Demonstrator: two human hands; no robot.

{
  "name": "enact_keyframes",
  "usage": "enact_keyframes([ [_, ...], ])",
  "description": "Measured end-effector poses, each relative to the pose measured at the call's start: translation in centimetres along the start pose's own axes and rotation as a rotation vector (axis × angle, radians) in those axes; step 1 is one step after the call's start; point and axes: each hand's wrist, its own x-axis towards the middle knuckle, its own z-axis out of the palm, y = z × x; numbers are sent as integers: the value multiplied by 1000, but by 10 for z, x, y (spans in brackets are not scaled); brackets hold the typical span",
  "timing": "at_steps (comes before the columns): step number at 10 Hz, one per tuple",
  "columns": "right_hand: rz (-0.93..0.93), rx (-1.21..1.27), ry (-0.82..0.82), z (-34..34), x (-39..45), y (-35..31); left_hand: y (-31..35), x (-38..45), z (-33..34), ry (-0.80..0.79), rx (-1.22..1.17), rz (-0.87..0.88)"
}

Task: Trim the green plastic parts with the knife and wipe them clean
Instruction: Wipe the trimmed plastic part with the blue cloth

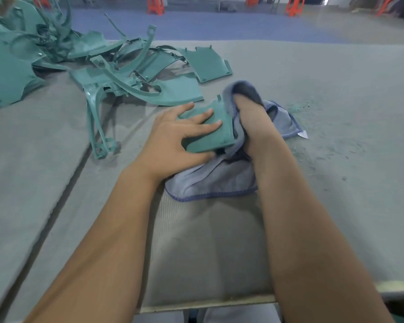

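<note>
Head view, reading from my left: far out past my left hand [173, 136] sits a tangled pile of green parts [84, 59], flat panels and curved strips heaped on the grey felt table [336, 206]. One long curved strip [96, 127] hangs off the pile toward me, just left of that hand. My left hand lies with fingers spread and mostly straight, pressing down on the green plastic part [210, 134] I am working on, thumb against its near edge. That part rests on the blue cloth [215, 180], directly between my two hands. My right hand [247, 101] is buried in the cloth, which wraps over the fingers, so I cannot tell how they are set. Right of that hand, a white blade tip [303, 134] pokes from under the cloth's corner, and green shavings [299, 108] dust the felt.
</note>
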Motion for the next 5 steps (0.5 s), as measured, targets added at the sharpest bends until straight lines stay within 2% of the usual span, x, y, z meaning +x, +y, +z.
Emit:
enact_keyframes([
  [1, 54, 3, 61, 11, -1, 2, 5, 2, -1, -37, -70, -116],
  [2, 36, 126, 144, 15, 2, 5, 6, 6, 2, 343, 158, -293],
  [3, 54, 267, 187, 18, 2, 6, 8, 6, 1, 690, -140, -525],
  [4, 92, 280, 122, 24, 2, 8, 17, 13, 2, 636, -1167, -651],
  [5, 123, 295, 125, 29, 2, 11, 23, 15, 18, 480, -1491, -782],
])
